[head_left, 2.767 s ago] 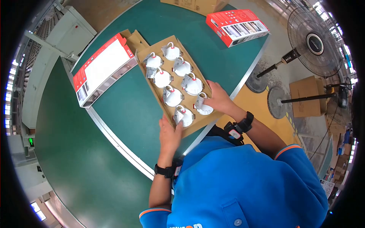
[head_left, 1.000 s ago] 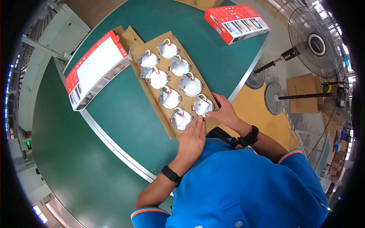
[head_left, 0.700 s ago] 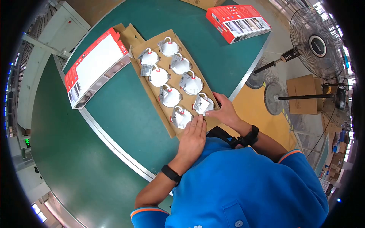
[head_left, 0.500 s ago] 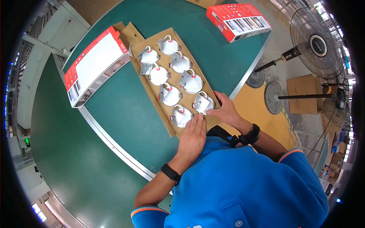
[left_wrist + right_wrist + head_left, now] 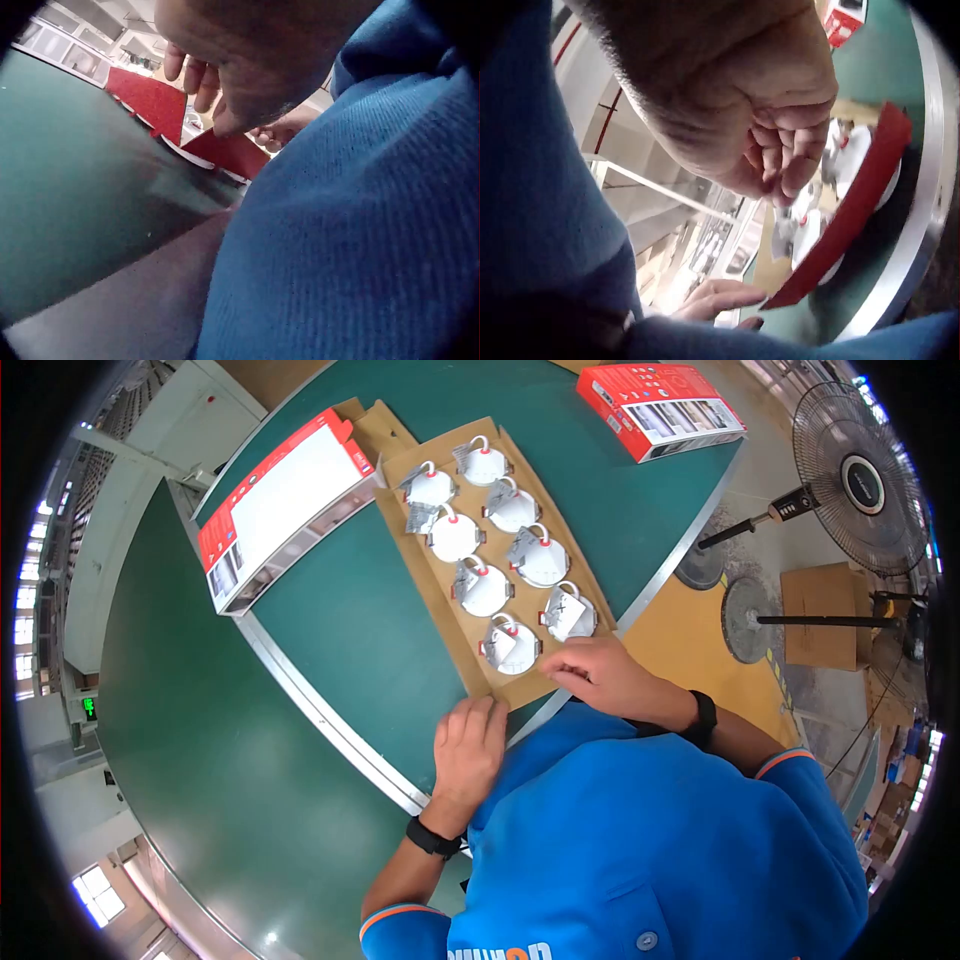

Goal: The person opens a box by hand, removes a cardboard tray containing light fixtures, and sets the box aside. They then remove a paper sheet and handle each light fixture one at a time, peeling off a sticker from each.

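Note:
A cardboard tray lies slanted on the green table, holding several round white fixtures with looped white cables and silvery labels. My left hand rests with bent, relaxed fingers at the tray's near left corner. Over the near right corner is my right hand, its fingers curled in toward the thumb. The right wrist view shows nothing in that right hand, with the tray's red outer side beyond. In the left wrist view the left hand hangs over red card; its contact is unclear.
An open-ended red and white box lies left of the tray, its brown flap toward the tray. Another red and white box lies at the far right. Beyond the table's metal edge stand fans and a carton.
My left hand has moved left from beside the right hand to the tray's near left corner. My right hand has left the tray's right side and curled its fingers. The head view has shifted.

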